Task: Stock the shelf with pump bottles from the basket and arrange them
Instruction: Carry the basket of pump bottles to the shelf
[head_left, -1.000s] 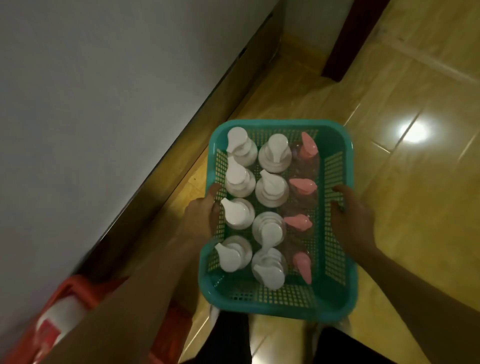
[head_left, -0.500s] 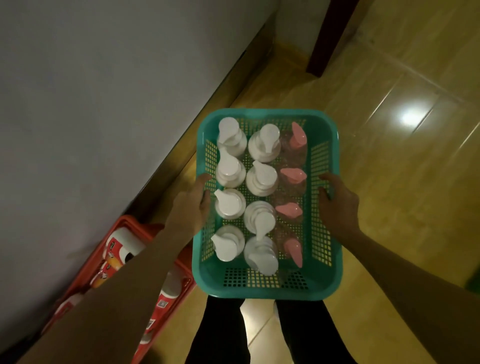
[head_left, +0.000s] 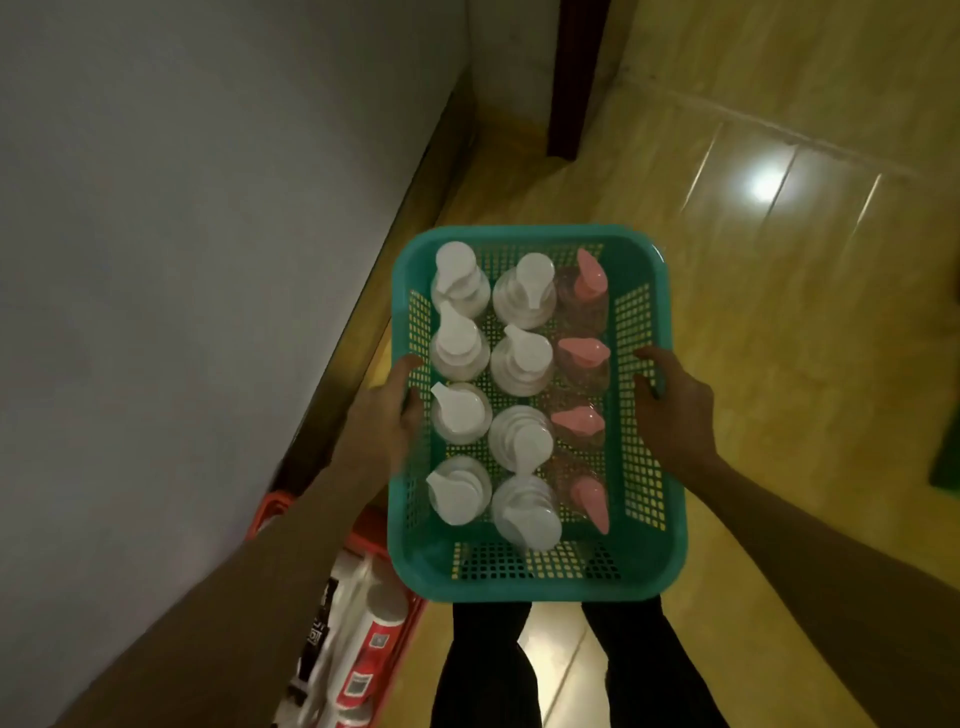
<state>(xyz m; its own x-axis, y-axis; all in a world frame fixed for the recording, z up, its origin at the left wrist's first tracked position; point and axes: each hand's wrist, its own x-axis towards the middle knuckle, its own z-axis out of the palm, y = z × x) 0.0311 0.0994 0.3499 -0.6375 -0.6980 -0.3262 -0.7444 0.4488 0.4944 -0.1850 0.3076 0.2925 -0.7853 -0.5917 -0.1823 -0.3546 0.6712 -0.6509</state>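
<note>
I hold a teal mesh basket (head_left: 535, 577) in front of me, above my legs. My left hand (head_left: 387, 415) grips its left rim and my right hand (head_left: 675, 410) grips its right rim. Inside stand several pump bottles in three rows: two rows with white pump heads (head_left: 460, 410) and one row on the right with pink pump heads (head_left: 582, 353). The bottles' bodies are mostly hidden under the pump tops.
A pale grey flat surface (head_left: 182, 234) fills the left, with a dark wooden base along the floor. Below it at the lower left is a red crate (head_left: 363, 623) with white and red packages. Glossy yellow floor tiles (head_left: 779, 312) spread right; a dark post (head_left: 571, 78) stands at the far end.
The view has shifted so the basket sits a little lower and more central, and more of the red crate shows. Both hands keep their grip on the basket.
</note>
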